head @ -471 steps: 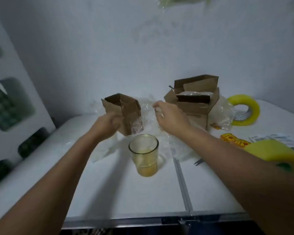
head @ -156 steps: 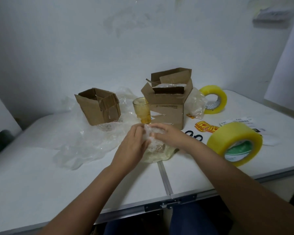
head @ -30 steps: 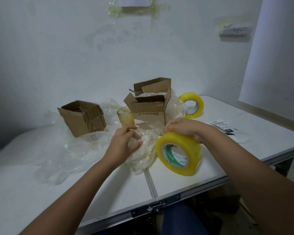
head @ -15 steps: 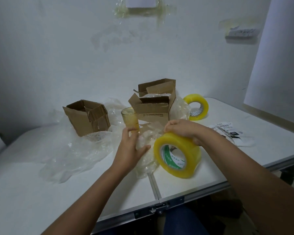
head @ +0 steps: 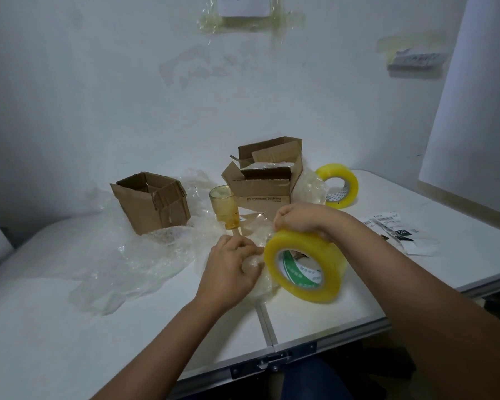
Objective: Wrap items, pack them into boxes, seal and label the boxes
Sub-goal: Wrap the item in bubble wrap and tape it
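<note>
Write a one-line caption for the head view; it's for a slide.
Right hand grips a tape roll beside the wrapped item held by the left hand, with open boxes behind.

My left hand [head: 232, 267] covers most of the wrapped bundle [head: 257, 280]; print on the labels [head: 393, 226], right of frame, is too small to read.

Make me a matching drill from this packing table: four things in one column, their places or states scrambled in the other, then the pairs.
Things:
1. big tape roll
2. amber glass
3. small tape roll
4. left box

States:
A. open, on bubble wrap
B. unwrapped, beside the taller box
C. far right of the taller box, untouched
D. gripped from above by the right hand

Pairs: 1-D, 2-B, 3-C, 4-A
</note>
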Demonstrator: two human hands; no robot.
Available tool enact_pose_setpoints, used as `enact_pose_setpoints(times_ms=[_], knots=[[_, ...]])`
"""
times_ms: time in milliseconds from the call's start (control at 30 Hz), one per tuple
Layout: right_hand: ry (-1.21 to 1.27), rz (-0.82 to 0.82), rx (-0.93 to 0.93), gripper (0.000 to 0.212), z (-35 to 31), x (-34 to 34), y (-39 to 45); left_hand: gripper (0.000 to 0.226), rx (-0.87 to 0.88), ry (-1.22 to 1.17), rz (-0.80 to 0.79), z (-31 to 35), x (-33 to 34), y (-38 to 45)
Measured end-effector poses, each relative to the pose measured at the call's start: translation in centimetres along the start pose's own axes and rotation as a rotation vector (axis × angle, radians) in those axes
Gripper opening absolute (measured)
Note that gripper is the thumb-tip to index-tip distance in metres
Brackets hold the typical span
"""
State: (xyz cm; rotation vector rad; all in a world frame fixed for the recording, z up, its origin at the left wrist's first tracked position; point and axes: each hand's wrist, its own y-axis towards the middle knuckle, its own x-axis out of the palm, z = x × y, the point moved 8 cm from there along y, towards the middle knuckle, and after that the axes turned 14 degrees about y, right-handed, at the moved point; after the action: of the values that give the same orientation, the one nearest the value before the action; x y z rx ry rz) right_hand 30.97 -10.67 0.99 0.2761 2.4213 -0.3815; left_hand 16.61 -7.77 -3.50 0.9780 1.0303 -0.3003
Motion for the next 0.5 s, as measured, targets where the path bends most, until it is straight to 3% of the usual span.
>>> enact_pose_setpoints(times_ms=[67,200,300,433,500], knots=[[-0.056,-0.023,0.023,0.035,-0.3,0.4,0.2,0.038,-0.027,-0.072,-0.123,0.1,-0.3,-0.1],[-0.133,-0.046,0.044,0.037,-0.4,1.0,0.2,0.027,-0.192,-0.308,-0.286,-0.1,-1.0,0.3],[-0.171,-0.049,0.05,0.037,-0.6,1.1,0.1,0.037,-0.354,-0.463,-0.227,-0.9,-1.2,0.7],[-0.231,-0.061,0.08,0.04,-1.2,1.5,-0.8,0.012,-0.443,-0.513,-0.172,-2.3,-0.7,1.2],[-0.281,-0.068,0.071,0.041,-1.6,1.6,-0.9,0.019,-0.466,-0.491,-0.189,-2.5,-0.5,1.3]])
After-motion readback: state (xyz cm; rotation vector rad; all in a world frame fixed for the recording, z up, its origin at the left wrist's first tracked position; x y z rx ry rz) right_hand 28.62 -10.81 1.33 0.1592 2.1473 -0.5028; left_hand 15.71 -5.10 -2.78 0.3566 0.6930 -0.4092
